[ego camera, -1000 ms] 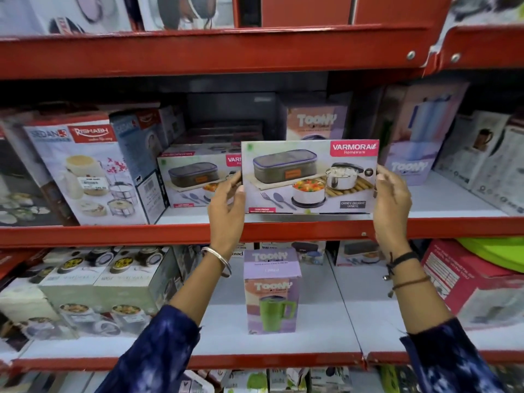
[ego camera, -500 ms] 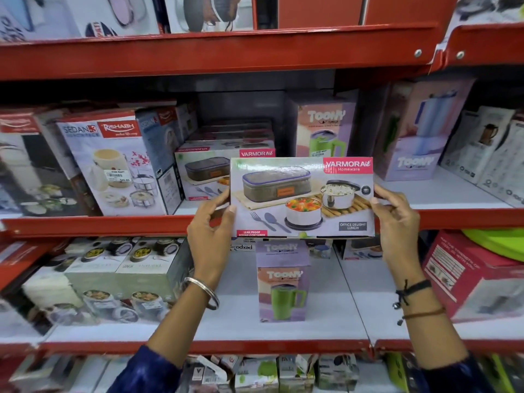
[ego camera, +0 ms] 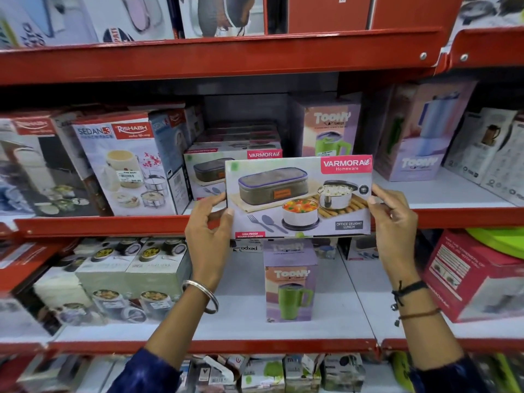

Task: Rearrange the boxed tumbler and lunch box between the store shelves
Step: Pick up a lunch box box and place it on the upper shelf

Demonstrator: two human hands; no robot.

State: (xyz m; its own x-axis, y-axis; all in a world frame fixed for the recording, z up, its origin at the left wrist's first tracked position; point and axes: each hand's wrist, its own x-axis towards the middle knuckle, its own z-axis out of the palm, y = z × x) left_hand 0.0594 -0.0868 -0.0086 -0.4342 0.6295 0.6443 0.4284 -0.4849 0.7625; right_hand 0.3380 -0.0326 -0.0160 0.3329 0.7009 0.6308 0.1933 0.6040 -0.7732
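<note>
I hold a flat Varmora lunch box carton [ego camera: 297, 197] in front of the red edge of the middle shelf [ego camera: 99, 224]. My left hand [ego camera: 209, 225] grips its left end and my right hand [ego camera: 392, 219] grips its right end. A purple Toony tumbler box [ego camera: 290, 282] with a green mug printed on it stands upright on the lower shelf [ego camera: 226, 321], just below the carton. Another Toony tumbler box [ego camera: 330, 131] stands at the back of the middle shelf, behind the carton.
A stack of the same Varmora cartons [ego camera: 232, 154] lies on the middle shelf to the left of the held one. Rishabh tiffin boxes [ego camera: 127, 165] stand further left. A larger Toony box [ego camera: 422, 137] is on the right. A red box [ego camera: 476, 276] sits on the lower shelf at right.
The lunch box carton has come off the middle shelf, toward me and downward, and now overlaps the shelf's front edge. Both hands moved with it.
</note>
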